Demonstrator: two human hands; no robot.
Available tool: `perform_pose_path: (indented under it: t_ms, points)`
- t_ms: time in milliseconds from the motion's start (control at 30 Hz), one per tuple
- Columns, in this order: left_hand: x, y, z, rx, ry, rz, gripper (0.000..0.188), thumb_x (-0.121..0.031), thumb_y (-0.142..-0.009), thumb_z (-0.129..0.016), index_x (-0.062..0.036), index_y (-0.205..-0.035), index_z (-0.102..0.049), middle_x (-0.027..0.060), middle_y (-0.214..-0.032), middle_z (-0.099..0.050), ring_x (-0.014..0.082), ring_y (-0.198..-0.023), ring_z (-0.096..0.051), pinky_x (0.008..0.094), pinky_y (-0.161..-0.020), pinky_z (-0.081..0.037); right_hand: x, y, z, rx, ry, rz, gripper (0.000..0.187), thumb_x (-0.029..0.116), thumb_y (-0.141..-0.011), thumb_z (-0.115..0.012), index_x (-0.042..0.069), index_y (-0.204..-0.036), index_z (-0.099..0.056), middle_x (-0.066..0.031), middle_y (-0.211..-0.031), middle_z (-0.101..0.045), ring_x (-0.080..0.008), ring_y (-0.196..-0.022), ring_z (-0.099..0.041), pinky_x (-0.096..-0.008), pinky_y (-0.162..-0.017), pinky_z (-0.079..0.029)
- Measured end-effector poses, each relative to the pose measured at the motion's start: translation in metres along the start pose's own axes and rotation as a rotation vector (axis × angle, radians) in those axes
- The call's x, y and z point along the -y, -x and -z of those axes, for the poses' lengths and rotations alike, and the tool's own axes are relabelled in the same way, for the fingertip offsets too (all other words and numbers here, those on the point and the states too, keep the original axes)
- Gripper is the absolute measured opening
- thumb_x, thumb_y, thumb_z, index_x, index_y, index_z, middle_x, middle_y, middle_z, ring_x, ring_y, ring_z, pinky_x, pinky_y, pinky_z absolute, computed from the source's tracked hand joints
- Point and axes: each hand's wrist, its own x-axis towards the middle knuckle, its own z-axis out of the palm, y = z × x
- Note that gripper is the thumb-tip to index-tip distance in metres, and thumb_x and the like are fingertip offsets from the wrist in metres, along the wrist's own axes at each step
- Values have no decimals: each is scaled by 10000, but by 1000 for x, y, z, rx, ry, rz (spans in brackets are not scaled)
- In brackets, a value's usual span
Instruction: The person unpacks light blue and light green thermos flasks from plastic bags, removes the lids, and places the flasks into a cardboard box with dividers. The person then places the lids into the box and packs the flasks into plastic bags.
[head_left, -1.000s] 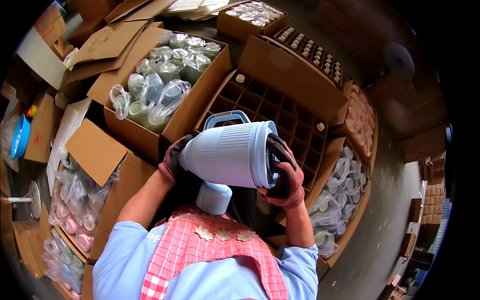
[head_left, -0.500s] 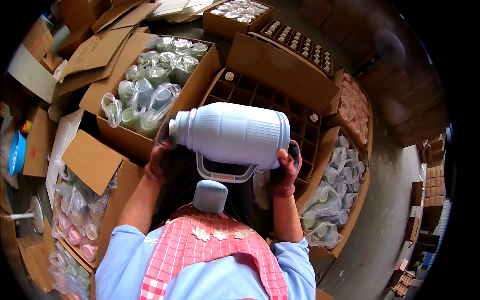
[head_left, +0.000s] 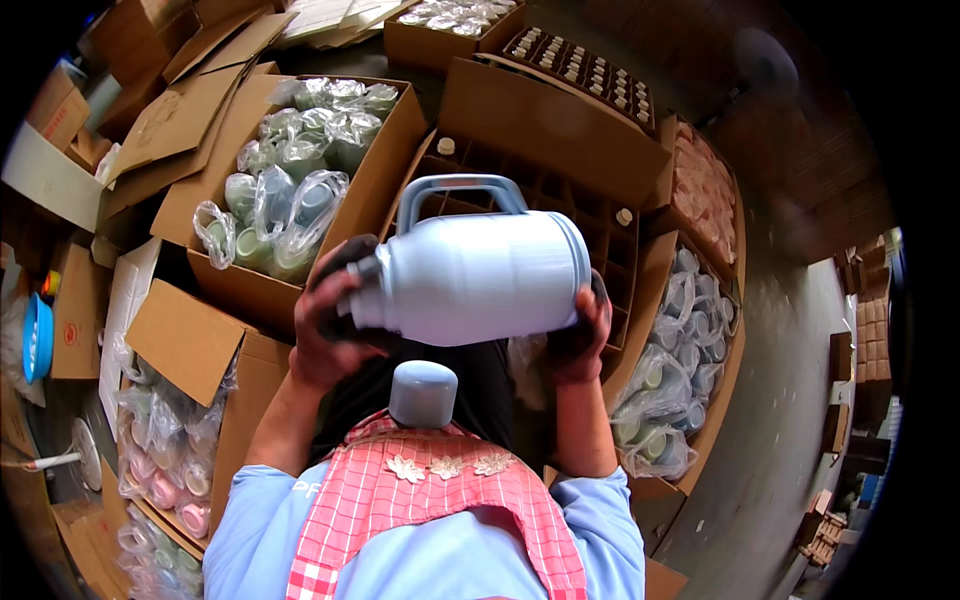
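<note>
A light blue thermos flask [head_left: 480, 275] lies sideways in the air above my lap, its handle [head_left: 462, 185] on the far side. Gloved and curled, my left hand [head_left: 338, 315] grips the narrow neck end, which it partly covers. At the other end my right hand [head_left: 582, 325] closes round the base. Below the flask, against the top of the red checked apron [head_left: 440, 510], sits a light blue cup-shaped lid [head_left: 422, 394]. Behind the flask stands an open carton with cardboard dividers [head_left: 612, 270]; a white stopper [head_left: 446, 146] shows in one far cell.
Cartons of plastic-wrapped cups or lids stand at the left [head_left: 190, 205] and right [head_left: 690, 475]. A carton of wrapped pink pieces [head_left: 705, 195] is farther right. At the back sits a divided carton with several white tops [head_left: 580, 70]. Far left is a blue basin [head_left: 37, 338].
The flask has turned about its long axis, so its handle went from the near side to the far side. My left hand has shifted its hold round the neck.
</note>
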Motion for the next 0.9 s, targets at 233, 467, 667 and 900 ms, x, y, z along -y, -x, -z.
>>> perform_pose_path:
  t_ms: [233, 467, 667, 900]
  points:
    - [17, 15, 6, -28, 848, 777, 649, -261, -771, -567, 39, -1310, -365, 151, -1291, -460, 241, -1143, -487, 342, -959, -394, -7, -2, -8, -19, 302, 319, 456, 362, -737, -694, -21, -951, -568, -101, -929, -609, -218, -909, -577, -336, -797, -451]
    - [-11, -1, -3, 28, -325, -102, 907, -492, -647, -771, 43, -1285, -412, 192, -1229, -506, 318, -1117, -512, 394, -930, -429, -36, -1, 39, 56, 933, 608, 455, 266, -714, -716, -6, -1032, -539, -106, -989, -609, -231, -896, -563, -328, -836, -425]
    - [7, 14, -7, -163, 486, 486, 869, -307, -687, -745, -28, -1369, -284, 159, -1276, -444, 289, -1135, -488, 396, -942, -424, -16, 6, 3, -68, 134, 210, 626, 377, -654, -774, -31, -1064, -535, -71, -949, -598, -170, -871, -564, -287, -773, -444]
    - [-2, -13, -1, 185, -121, -43, 707, -190, -675, -745, -15, -1268, -403, 199, -1304, -459, 320, -1183, -476, 423, -983, -386, -52, 4, 49, 13, 676, 548, 356, 281, -817, -630, -9, -1015, -574, -80, -1014, -597, -154, -985, -526, -315, -928, -346]
